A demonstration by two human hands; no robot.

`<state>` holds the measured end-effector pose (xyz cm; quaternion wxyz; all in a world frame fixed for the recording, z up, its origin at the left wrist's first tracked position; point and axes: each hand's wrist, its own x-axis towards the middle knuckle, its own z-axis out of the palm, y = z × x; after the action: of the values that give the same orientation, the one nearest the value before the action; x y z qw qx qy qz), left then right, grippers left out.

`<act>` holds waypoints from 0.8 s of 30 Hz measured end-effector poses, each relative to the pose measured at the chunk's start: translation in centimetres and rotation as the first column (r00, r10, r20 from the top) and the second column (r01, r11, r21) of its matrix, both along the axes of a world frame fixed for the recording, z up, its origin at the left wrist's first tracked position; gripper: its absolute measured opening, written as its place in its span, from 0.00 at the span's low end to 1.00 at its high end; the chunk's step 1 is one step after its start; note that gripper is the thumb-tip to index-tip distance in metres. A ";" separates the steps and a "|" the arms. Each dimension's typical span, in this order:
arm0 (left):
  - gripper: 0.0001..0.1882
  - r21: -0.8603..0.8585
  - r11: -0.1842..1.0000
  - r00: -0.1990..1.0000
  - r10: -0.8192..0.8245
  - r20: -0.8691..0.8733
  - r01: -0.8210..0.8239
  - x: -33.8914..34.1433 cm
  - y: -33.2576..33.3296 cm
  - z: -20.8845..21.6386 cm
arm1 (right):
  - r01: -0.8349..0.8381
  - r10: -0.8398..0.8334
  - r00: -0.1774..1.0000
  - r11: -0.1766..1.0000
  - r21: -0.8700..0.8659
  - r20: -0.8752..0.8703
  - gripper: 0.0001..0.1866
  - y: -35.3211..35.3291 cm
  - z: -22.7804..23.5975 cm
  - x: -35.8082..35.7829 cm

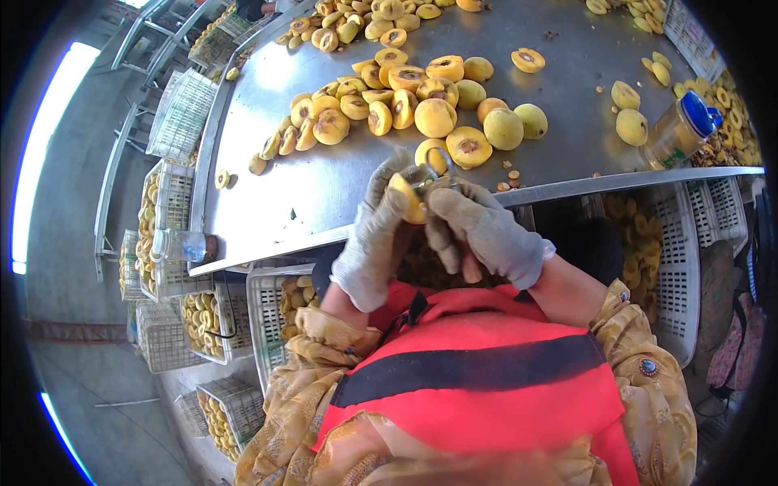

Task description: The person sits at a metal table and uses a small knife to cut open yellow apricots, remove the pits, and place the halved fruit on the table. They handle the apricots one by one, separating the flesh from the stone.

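Note:
Both my hands wear pale grey gloves and meet above the near edge of the metal table point(324, 227). My left hand point(374, 235) is closed on a yellow peach half point(408, 199), held up between thumb and fingers. Close against it, my right hand point(493, 231) grips a thin curved metal tool point(442, 160), whose loop sticks up past the fingers; its handle is hidden. Just beyond lie a cut peach half point(468, 147), whole peaches point(502, 128) and a pile of halves point(403, 107), some with brown pits inside.
Loose pits point(512, 176) lie near the table edge. A blue-lidded jar point(679, 131) stands at the right, and a clear bottle point(180, 245) is at the left corner. Plastic crates of fruit line the left side; one crate point(266, 316) sits below the table, another point(677, 279) at right.

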<state>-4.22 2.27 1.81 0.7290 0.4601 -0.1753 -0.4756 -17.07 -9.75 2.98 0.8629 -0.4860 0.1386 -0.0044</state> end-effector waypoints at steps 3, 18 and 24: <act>0.35 -0.067 0.998 0.999 -0.022 -0.028 0.020 -1.2 0.5 -0.5 | -0.053 0.043 0.990 0.996 0.069 0.138 0.17 1.5 -0.6 -0.1; 0.26 -0.182 0.926 0.936 0.347 0.056 -0.332 -0.4 0.4 -2.4 | 0.308 -0.147 0.951 0.360 -0.881 0.272 0.18 2.5 -3.2 0.3; 0.23 -0.156 0.916 0.886 0.398 0.238 -0.369 -1.7 0.2 -1.6 | 0.247 -0.125 0.969 0.397 -0.884 0.215 0.15 3.6 -4.7 0.5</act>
<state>-5.95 2.43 0.22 0.8020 0.5056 -0.2014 -0.2463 -16.55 -6.16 -1.76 0.4654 -0.8535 0.1183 -0.2022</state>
